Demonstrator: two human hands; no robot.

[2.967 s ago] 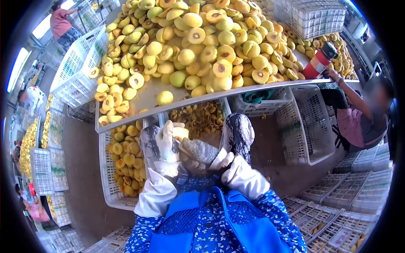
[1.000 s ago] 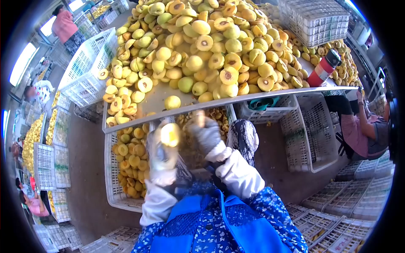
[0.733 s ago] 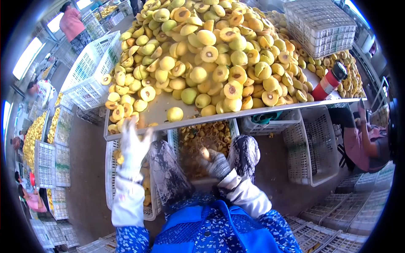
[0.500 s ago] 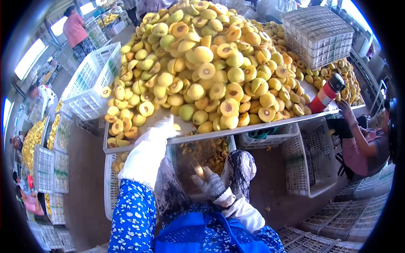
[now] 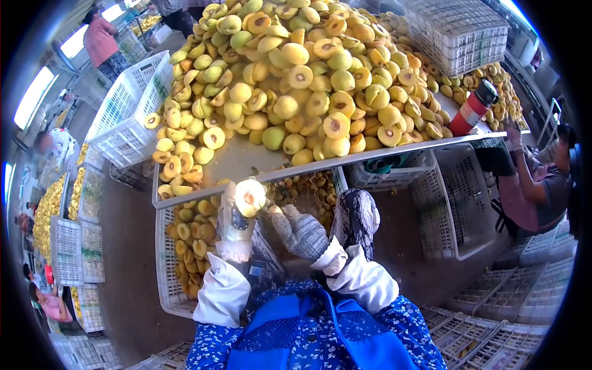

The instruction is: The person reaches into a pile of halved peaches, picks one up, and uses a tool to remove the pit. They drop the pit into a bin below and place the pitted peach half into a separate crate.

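Observation:
My left hand, in a pale glove with a white sleeve cover, holds a halved yellow peach, its cut face up and the centre reddish brown. Just right of it, my right hand, in a grey knitted glove, has its fingers curled together, tips close to the peach half. Whatever those fingers grip is hidden. A big heap of halved yellow peaches lies on the metal table in front of me. Under the table edge, peelings or scraps lie between my knees.
A white crate of peach halves stands at my left knee. Another white crate stands left of the table. A red bottle and a lidded crate are on the table's right. A person sits at the right.
My left hand has come back from the table edge to my lap with a peach half. My right hand has risen slightly towards it. The view has tilted down a little.

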